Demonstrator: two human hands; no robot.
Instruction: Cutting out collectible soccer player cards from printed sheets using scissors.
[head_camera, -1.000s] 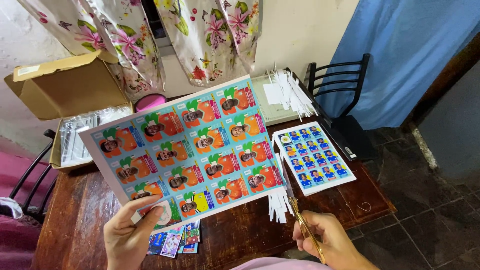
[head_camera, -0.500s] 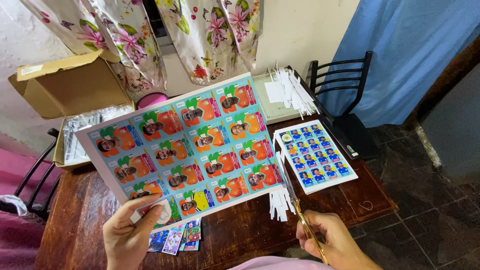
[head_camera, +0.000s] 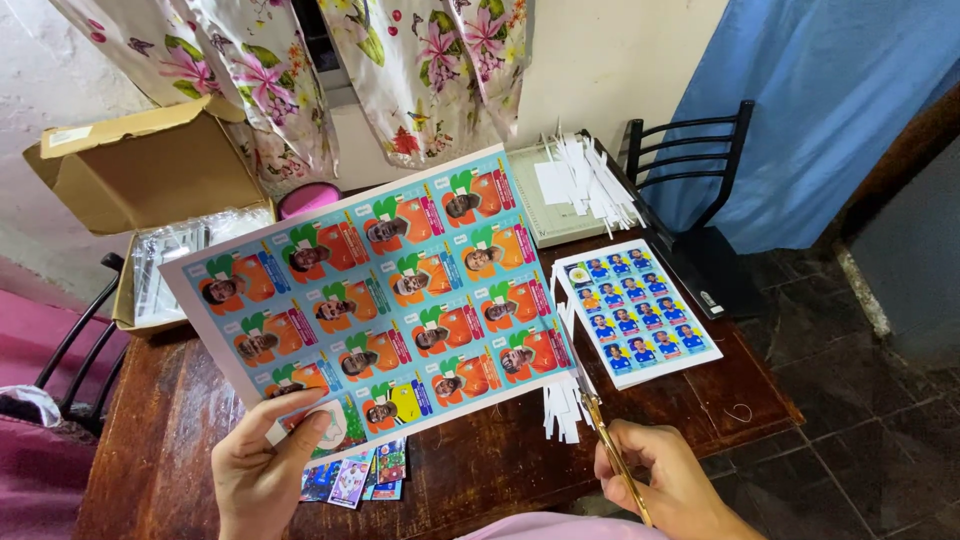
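My left hand (head_camera: 262, 470) grips the near left corner of a large printed sheet (head_camera: 385, 290) of orange, green and blue portrait cards and holds it up over the wooden table (head_camera: 500, 470). My right hand (head_camera: 665, 480) is closed on gold-handled scissors (head_camera: 600, 420), whose blades sit at the sheet's right edge. A bunch of white paper strips (head_camera: 562, 408) lies just beside the blades on the table. Several cut cards (head_camera: 360, 478) lie under the sheet near my left hand.
A second sheet of blue cards (head_camera: 638, 310) lies on the table's right side. A paper cutter board (head_camera: 560, 215) with white strips (head_camera: 590, 175) is at the back. An open cardboard box (head_camera: 140, 165) stands back left. A black chair (head_camera: 700, 200) is beyond the table.
The scissors have crept slightly farther along the sheet's right edge. My left hand keeps the sheet in nearly the same place.
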